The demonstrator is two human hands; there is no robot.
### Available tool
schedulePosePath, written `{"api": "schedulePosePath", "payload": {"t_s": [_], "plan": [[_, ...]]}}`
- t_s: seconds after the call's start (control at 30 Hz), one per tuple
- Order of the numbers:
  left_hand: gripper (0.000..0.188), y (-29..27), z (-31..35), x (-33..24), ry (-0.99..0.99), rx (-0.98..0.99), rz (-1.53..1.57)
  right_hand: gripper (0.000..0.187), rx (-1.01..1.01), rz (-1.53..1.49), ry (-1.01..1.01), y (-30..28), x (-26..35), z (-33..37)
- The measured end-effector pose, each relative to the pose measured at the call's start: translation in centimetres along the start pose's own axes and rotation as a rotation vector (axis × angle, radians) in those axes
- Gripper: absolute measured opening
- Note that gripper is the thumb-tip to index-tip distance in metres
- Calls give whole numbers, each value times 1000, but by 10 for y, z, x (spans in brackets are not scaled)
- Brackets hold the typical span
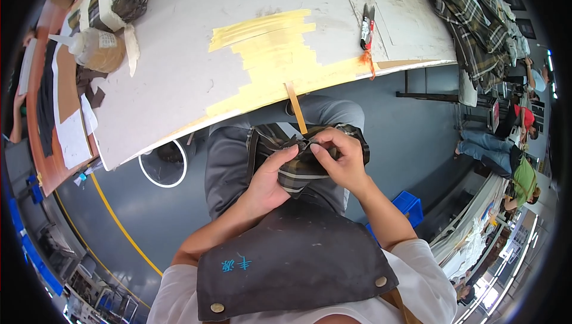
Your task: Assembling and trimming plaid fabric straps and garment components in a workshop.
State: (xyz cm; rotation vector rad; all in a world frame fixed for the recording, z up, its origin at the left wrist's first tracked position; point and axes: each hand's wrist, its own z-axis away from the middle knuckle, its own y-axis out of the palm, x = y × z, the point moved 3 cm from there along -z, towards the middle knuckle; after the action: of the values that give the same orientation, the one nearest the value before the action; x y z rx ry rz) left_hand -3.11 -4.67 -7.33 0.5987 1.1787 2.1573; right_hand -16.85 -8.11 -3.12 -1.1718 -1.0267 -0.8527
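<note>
A dark plaid cloth piece (293, 176) with green, black and pale stripes lies across my lap, just below the table edge. My left hand (267, 184) grips its upper edge between thumb and fingers. Close beside it, my right hand (347, 160) pinches the same edge, thumb against forefinger. The two hands' fingertips nearly meet around a small dark gathered part of the cloth, whose detail is too small to make out. A narrow wooden strip (296, 108) juts from the table edge down to the cloth between my hands.
Yellow tape covers part of the white table (179, 44). Black-and-red snips (367, 26) with orange thread lie there. A spouted bottle (98, 50) stands left, plaid garments (476, 20) hang right. Below are a white-rimmed bin (183, 169) and a blue crate (408, 205). People work far right.
</note>
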Motion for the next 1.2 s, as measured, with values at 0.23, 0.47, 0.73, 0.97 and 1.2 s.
{"api": "schedulePosePath", "payload": {"t_s": [0.23,0.47,0.73,0.97,1.2], "plan": [[28,11,-2,-7,-31,-51,84,8,-60,-24,37,5,-10,-4],[27,16,-1,-8,-26,-60,88,7,-77,-97,108,5,-6,-4],[28,13,-3,-8,8,-110,80,7,-120,-127,141,7,-2,-4],[21,12,-11,-15,44,-141,93,5,-115,-59,169,10,7,-10],[21,14,-15,-13,54,-94,82,5,-148,5,124,5,5,-8]]}}
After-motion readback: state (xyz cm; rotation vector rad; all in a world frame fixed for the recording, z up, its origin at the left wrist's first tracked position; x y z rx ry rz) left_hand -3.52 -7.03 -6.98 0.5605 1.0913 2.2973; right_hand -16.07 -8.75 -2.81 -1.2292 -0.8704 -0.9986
